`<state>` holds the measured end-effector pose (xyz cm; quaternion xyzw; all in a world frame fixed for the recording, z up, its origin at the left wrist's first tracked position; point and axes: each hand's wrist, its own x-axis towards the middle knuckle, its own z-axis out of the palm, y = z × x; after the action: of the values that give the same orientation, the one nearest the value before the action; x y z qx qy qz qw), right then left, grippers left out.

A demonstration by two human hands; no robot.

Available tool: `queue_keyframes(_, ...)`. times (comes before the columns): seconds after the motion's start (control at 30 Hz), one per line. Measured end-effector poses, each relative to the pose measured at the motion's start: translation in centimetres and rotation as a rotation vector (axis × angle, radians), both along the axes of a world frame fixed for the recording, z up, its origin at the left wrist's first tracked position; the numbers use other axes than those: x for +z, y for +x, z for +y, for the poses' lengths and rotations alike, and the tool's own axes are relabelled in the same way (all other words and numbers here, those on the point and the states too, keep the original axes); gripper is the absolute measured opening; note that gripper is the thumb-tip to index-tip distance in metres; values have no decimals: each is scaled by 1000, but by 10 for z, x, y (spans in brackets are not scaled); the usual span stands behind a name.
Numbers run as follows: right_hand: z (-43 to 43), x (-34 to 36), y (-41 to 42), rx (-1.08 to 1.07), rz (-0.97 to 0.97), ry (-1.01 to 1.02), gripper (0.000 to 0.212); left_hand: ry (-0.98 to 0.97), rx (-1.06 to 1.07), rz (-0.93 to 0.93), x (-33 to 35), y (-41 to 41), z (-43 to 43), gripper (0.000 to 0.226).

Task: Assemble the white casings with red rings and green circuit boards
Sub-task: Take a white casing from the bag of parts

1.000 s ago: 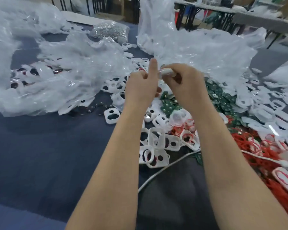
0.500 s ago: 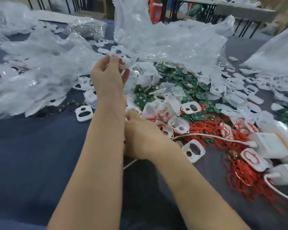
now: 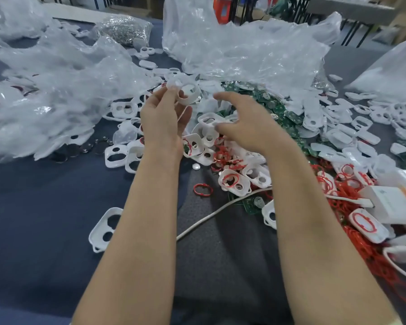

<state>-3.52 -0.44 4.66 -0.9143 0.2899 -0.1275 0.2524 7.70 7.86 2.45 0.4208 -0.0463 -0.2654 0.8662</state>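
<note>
My left hand (image 3: 164,118) is raised over the table and pinches a white casing (image 3: 188,94) at its fingertips, the casing's round hole facing me. My right hand (image 3: 246,124) hovers just to the right with fingers loosely spread and holds nothing. Below both hands lies a heap of white casings (image 3: 203,139), some with red rings fitted. Loose red rings (image 3: 203,190) are scattered in front, with a thick pile at the right (image 3: 361,240). Green circuit boards (image 3: 277,106) lie in a mound behind my right hand.
Crumpled clear plastic bags (image 3: 56,90) cover the left and far side (image 3: 244,48). A white cable (image 3: 211,216) crosses the dark cloth toward a white box (image 3: 394,205) at the right. Flat metal discs (image 3: 87,148) lie by the left bag. One casing (image 3: 103,228) lies alone at front left.
My right hand has risen from low on the table near my left wrist to beside my left hand, and is blurred with motion. My left hand keeps the casing raised.
</note>
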Motion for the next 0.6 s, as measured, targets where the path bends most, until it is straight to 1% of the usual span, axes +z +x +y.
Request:
queue_keyframes(0.07,7,8,-14,-18,79,6,31,-1,-13,-1,-1,-1,-1,5)
queue_keyframes(0.1,14,9,-19,18,150,27,20,-5,-19,3,-2,-1,-2,8)
queue_keyframes(0.13,24,7,-20,76,250,15,16,-10,-25,2,-2,0,-2,10)
queue_keyframes(0.2,42,-3,-16,180,444,-67,27,-8,-39,-11,-1,-1,-2,11)
queue_keyframes(0.27,56,-16,-7,201,525,-133,34,9,-33,-32,0,-1,-2,10)
queue_keyframes(0.37,60,-23,1,233,520,-174,28,32,-14,-68,4,-1,2,9)
queue_keyframes(0.43,57,-24,3,246,466,-152,24,35,-2,-99,11,0,7,8)
queue_keyframes(0.5,55,-26,5,233,339,-79,19,19,20,-126,20,3,13,6)
queue_keyframes(0.57,59,-30,9,213,161,57,10,3,40,-155,30,5,19,5)
queue_keyframes(0.6,61,-31,13,209,74,128,9,-1,42,-173,35,6,23,6)
